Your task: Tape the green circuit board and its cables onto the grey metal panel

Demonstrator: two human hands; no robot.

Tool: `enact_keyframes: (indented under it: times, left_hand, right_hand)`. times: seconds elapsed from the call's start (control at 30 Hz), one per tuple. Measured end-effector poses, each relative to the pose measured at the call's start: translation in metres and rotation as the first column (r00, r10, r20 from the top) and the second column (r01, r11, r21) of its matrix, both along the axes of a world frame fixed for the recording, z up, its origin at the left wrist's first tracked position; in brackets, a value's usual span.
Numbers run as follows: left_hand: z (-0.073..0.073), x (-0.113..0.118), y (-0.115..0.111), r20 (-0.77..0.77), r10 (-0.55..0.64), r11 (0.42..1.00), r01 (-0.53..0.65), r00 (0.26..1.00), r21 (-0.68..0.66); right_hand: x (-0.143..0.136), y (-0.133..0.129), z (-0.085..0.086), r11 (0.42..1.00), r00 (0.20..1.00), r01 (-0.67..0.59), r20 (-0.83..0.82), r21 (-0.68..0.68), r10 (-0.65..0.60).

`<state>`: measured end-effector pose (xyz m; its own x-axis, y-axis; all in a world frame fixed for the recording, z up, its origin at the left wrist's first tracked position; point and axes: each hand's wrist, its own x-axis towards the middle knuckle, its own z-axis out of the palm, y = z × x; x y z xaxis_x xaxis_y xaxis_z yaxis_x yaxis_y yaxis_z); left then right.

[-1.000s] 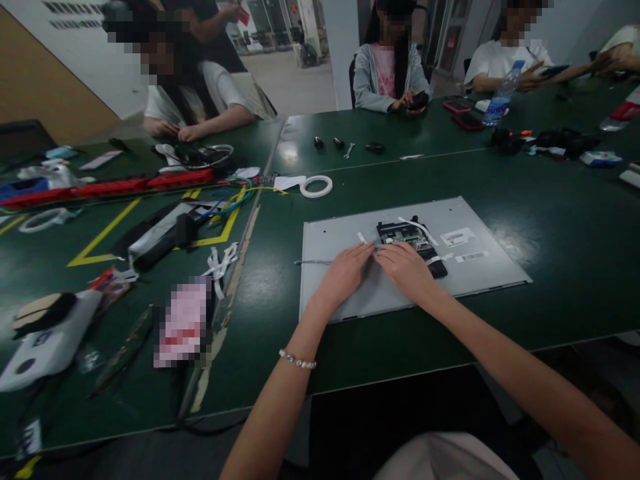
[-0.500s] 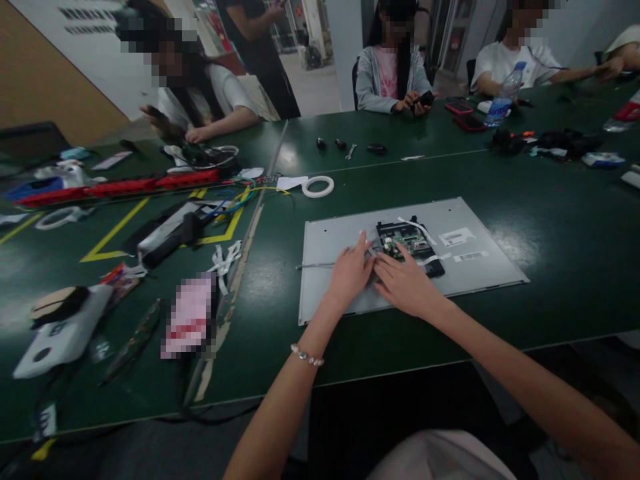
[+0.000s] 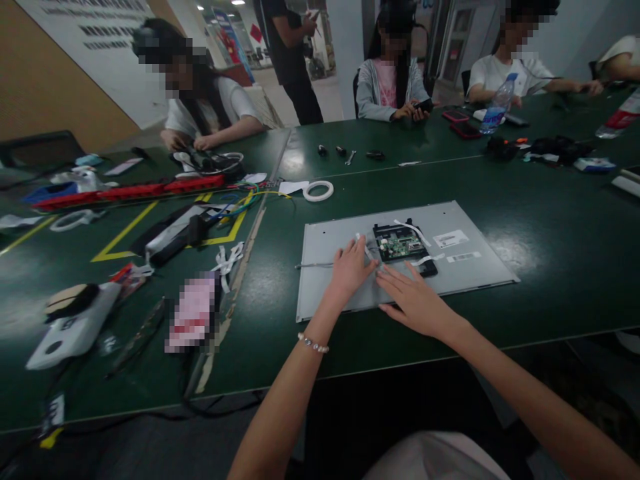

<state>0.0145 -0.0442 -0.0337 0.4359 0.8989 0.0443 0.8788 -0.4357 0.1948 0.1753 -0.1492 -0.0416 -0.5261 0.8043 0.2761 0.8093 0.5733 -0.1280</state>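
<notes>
A flat grey metal panel (image 3: 485, 273) lies on the green table before me. On it sits a black frame with a green circuit board (image 3: 403, 245), held by strips of white tape (image 3: 419, 233). My left hand (image 3: 351, 268) rests on the panel left of the board, fingers stretched out beside another tape strip (image 3: 369, 252) and a thin cable. That grey cable (image 3: 315, 265) runs out past the panel's left edge. My right hand (image 3: 413, 300) lies at the panel's front edge, fingers extended toward the left hand, just in front of the board. Neither hand grips anything.
A roll of white tape (image 3: 318, 191) lies beyond the panel. Left are a pink pouch-like item (image 3: 194, 310), tweezers-like dark tool (image 3: 137, 340), a white case (image 3: 75, 327) and a red power strip (image 3: 130, 192). A small wrench (image 3: 350, 158) and a bottle (image 3: 497, 107) are farther off. Co-workers sit opposite.
My right hand has drawn back toward the front edge, uncovering more of the board. My left hand stays nearly in place. The co-worker at far left has lowered a raised hand.
</notes>
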Motion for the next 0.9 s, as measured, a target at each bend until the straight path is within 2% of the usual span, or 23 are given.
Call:
enact_keyframes:
  times: [0.1,0.2,0.37,0.47,0.57,0.73,0.9]
  left_hand:
    - [0.001,-0.001,0.002,-0.004,-0.023,0.999,0.022,1.000,-0.035]
    - [0.001,-0.004,0.005,0.026,-0.056,0.996,0.058,0.998,-0.074]
    - [0.008,-0.017,-0.002,0.157,-0.079,0.995,0.088,0.984,-0.051]
    - [0.015,-0.029,-0.024,0.252,-0.024,1.000,0.019,0.967,0.025]
    - [0.017,-0.039,-0.056,0.342,0.040,0.996,-0.066,0.939,0.064]
    - [0.008,-0.046,-0.111,0.432,0.098,0.989,-0.136,0.897,0.057]
    - [-0.001,-0.045,-0.138,0.435,0.114,0.968,-0.199,0.893,0.155]
  right_hand:
    - [0.025,-0.002,0.007,1.000,1.000,0.025,-0.012,-0.008,-0.025]
    - [0.068,0.004,0.011,0.996,0.996,0.085,-0.008,-0.007,-0.085]
    - [0.146,0.024,-0.003,0.992,0.994,0.081,0.075,-0.099,-0.074]
    - [0.173,0.031,-0.018,0.977,0.987,0.128,0.114,-0.171,-0.109]
    - [0.183,0.031,-0.027,0.963,0.984,0.139,0.138,-0.231,-0.109]
    - [0.191,0.012,-0.027,0.957,0.982,0.120,0.171,-0.263,-0.076]
    - [0.210,-0.016,-0.032,0.956,0.967,0.206,0.190,-0.208,-0.168]
